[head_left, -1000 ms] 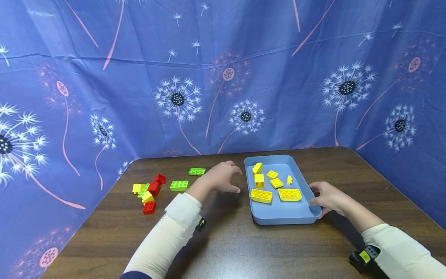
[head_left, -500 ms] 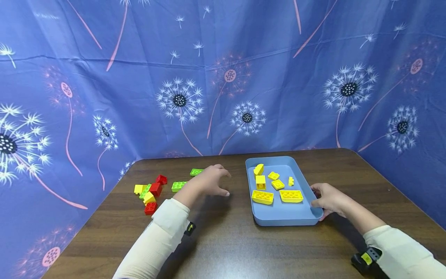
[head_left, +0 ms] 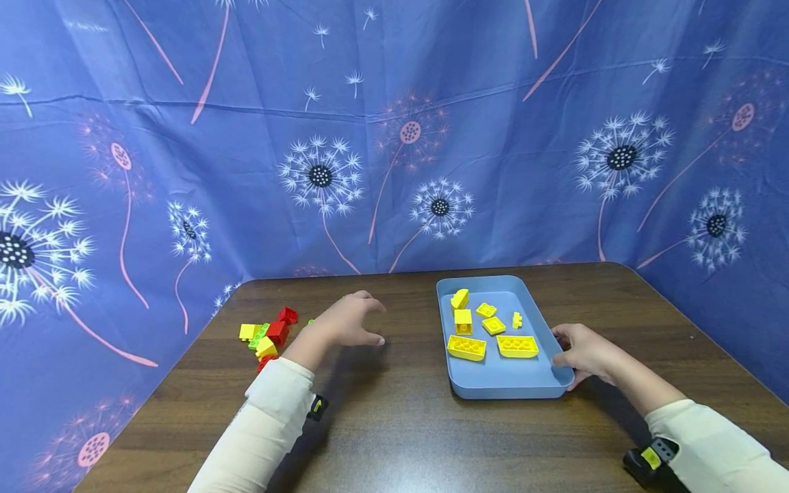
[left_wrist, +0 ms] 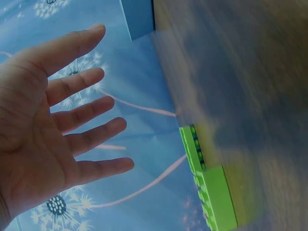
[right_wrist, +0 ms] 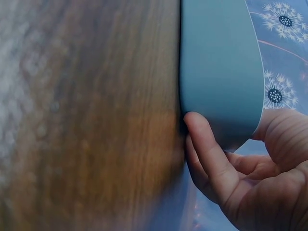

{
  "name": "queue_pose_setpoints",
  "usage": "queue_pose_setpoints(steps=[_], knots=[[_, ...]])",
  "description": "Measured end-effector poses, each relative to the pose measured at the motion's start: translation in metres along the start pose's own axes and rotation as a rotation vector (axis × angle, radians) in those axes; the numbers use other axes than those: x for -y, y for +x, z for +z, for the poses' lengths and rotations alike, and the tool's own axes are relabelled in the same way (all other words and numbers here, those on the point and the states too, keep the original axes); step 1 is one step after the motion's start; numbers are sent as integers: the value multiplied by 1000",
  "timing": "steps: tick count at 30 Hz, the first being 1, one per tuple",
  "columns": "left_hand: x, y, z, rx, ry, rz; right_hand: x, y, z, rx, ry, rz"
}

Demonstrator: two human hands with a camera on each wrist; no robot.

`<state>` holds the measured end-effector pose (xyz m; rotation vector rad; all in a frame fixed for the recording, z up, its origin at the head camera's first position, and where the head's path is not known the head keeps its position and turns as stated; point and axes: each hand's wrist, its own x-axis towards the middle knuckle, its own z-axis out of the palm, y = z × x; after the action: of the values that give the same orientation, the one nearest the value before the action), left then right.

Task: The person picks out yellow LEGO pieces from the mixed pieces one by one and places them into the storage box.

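My left hand (head_left: 342,322) hovers over the table left of the tray, fingers extended and holding nothing. In the left wrist view its palm (left_wrist: 38,130) faces the camera with the fingers spread. Beneath and beyond it lie a thin green brick (left_wrist: 192,149) and a bigger green brick (left_wrist: 219,199), mostly hidden by the hand in the head view. My right hand (head_left: 588,352) grips the right side of the blue tray (head_left: 502,383), thumb at the inner side and fingers outside. Inside the tray are several yellow bricks, among them two long ones (head_left: 466,347) near the front.
At the left of the wooden table (head_left: 425,438) is a cluster of bricks: red ones (head_left: 277,333), yellow ones (head_left: 266,347) and a green one (head_left: 259,336). A blue dandelion-print cloth (head_left: 370,171) hangs behind the table.
My left hand has moved left, away from the tray, and now covers most of the two separate green bricks. The right hand keeps its hold on the tray. The view has shifted slightly.
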<state>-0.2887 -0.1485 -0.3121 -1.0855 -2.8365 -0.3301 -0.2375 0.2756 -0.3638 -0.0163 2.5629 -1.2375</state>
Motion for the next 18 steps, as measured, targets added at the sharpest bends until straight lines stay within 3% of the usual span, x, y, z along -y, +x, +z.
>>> queue_pose_setpoints(steps=[6, 18], knots=[[9, -13, -4, -8, -44, -51, 0, -1, 0, -2, 2, 0], [40, -49, -13, -46, -32, -171, 1, -1, 0, 9, 11, 8]])
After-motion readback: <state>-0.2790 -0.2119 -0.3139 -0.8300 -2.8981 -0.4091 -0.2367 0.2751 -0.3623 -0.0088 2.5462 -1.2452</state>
